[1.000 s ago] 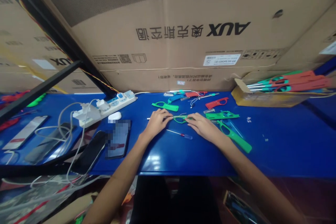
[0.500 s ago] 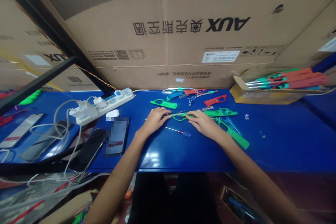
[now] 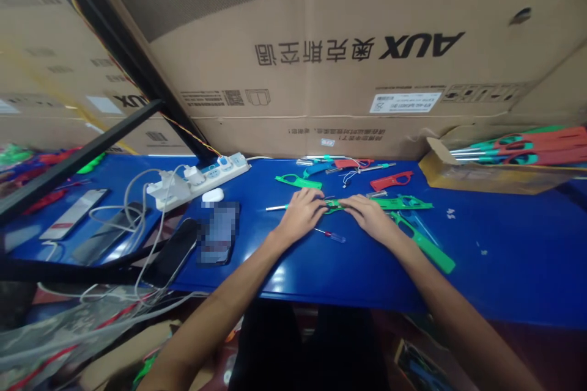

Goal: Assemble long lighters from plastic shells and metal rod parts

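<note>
A green long-nosed lighter point(image 3: 335, 204) lies on the blue table between my hands, its metal tube pointing left. My left hand point(image 3: 301, 215) is closed on its tube end, fingers curled over it. With fingertips pressed together, my right hand point(image 3: 369, 216) grips its handle part; the small inner parts are too small to make out. Just below the hands rests a screwdriver point(image 3: 338, 237) with a clear purple handle. Right of my right hand lie a green lighter body point(image 3: 403, 202) and a green handle shell point(image 3: 431, 248). Behind are another green shell point(image 3: 300, 182) and a red shell point(image 3: 389, 181).
A cardboard box point(image 3: 499, 177) at the right holds several red and green lighters point(image 3: 545, 142). To the left stand a power strip point(image 3: 220, 176) with plugs and cables, a white earphone case point(image 3: 213, 197) and several phones point(image 3: 217, 233). Large cardboard point(image 3: 321, 85) walls the back.
The view has shifted left, so things appear farther right. My left hand has moved over the lighter and covers more of it; the tube now shows left of the hand. Both hands stay at the lighter.
</note>
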Demonstrator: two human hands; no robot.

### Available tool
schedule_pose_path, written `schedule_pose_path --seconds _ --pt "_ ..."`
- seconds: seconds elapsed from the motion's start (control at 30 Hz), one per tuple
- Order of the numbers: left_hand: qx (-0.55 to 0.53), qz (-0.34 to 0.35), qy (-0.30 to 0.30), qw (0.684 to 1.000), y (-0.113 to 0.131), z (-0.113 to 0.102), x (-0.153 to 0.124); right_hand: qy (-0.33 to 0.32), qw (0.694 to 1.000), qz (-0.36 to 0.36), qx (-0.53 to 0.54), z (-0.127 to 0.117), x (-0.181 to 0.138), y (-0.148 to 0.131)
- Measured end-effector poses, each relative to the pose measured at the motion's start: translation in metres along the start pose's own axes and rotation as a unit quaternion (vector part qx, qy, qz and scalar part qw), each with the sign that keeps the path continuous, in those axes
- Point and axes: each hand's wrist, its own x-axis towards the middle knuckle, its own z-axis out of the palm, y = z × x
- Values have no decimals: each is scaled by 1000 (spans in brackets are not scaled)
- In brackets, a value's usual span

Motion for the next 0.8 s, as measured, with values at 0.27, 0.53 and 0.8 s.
schedule_pose_path --seconds 0.27,0.53,0.8 --pt "-14 -49 17 999 5 9 4 -5 1000 -10 25 1 2 0" --pt "-51 -61 33 996 8 15 5 -13 1000 5 -6 7 0 2" --pt "-82 -77 34 993 5 14 7 -26 1000 12 -14 6 4 -1"
